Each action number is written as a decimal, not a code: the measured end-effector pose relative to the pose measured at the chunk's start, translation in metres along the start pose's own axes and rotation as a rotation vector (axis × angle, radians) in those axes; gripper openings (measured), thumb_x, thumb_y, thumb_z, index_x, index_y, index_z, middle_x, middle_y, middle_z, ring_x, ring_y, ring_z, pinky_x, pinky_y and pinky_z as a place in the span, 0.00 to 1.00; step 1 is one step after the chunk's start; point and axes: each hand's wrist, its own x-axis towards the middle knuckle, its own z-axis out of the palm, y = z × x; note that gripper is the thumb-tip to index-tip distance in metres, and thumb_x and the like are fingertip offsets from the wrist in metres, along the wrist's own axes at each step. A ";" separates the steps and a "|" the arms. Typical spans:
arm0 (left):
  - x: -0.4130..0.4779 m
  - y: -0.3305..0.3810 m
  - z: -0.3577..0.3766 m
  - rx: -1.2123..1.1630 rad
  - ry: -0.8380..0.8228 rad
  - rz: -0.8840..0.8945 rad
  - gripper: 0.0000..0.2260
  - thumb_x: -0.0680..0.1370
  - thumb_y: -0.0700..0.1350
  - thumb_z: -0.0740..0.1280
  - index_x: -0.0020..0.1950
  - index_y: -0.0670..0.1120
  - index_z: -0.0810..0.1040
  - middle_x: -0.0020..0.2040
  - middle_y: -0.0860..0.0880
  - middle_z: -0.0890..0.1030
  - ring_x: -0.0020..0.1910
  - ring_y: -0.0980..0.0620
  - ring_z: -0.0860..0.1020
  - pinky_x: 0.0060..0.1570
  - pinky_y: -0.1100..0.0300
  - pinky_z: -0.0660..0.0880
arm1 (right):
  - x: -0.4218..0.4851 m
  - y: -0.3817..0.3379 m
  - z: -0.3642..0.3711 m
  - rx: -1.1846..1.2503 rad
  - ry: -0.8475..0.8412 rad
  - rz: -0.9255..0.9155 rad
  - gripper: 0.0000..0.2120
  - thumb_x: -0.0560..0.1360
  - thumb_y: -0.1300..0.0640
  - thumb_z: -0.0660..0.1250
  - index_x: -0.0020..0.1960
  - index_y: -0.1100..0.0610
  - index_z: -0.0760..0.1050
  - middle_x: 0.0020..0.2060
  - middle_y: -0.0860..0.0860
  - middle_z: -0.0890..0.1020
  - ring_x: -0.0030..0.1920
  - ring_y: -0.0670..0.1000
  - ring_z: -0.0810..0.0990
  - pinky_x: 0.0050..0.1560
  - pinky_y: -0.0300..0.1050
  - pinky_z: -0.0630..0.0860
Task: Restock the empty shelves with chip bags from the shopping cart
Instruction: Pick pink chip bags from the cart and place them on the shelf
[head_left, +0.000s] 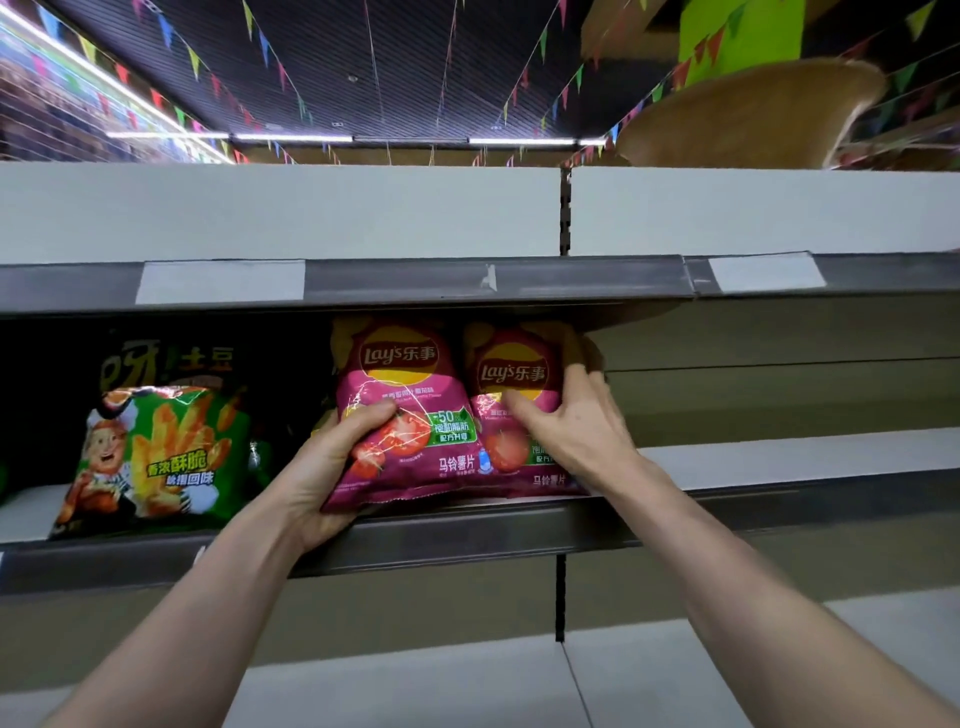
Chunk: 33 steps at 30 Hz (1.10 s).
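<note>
Fingers of the left hand grip the left pink bag at frame centre; the right hand clasps the right pink bag. Step: seating both on the shelf. Next, probably: push both back, release.

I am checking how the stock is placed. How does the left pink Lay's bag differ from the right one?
The left hand grips the left Lay's bag at its lower left corner; the right hand holds the right Lay's bag across its front and side. The left Lay's bag overhangs the shelf lip; the right Lay's bag stands further back. Both are pink, with tomatoes.
</note>
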 end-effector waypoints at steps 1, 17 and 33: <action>0.001 0.000 -0.001 -0.008 -0.001 0.002 0.36 0.62 0.44 0.79 0.69 0.44 0.72 0.48 0.41 0.85 0.39 0.45 0.85 0.33 0.53 0.81 | -0.001 -0.006 0.001 -0.123 0.034 -0.082 0.30 0.76 0.36 0.61 0.66 0.58 0.67 0.57 0.58 0.72 0.60 0.59 0.71 0.62 0.54 0.70; 0.003 -0.001 -0.002 0.043 -0.041 0.009 0.35 0.61 0.47 0.77 0.67 0.48 0.71 0.52 0.41 0.84 0.42 0.44 0.85 0.37 0.51 0.82 | -0.002 -0.020 0.025 -0.621 -0.155 -0.396 0.26 0.81 0.38 0.51 0.73 0.52 0.62 0.63 0.56 0.74 0.63 0.58 0.71 0.60 0.52 0.64; -0.035 0.020 0.014 0.143 -0.185 -0.105 0.23 0.71 0.53 0.69 0.65 0.49 0.74 0.50 0.42 0.85 0.41 0.45 0.85 0.40 0.52 0.83 | -0.046 -0.081 0.006 0.632 -0.244 0.240 0.36 0.71 0.33 0.66 0.71 0.51 0.65 0.58 0.52 0.79 0.52 0.54 0.83 0.53 0.53 0.81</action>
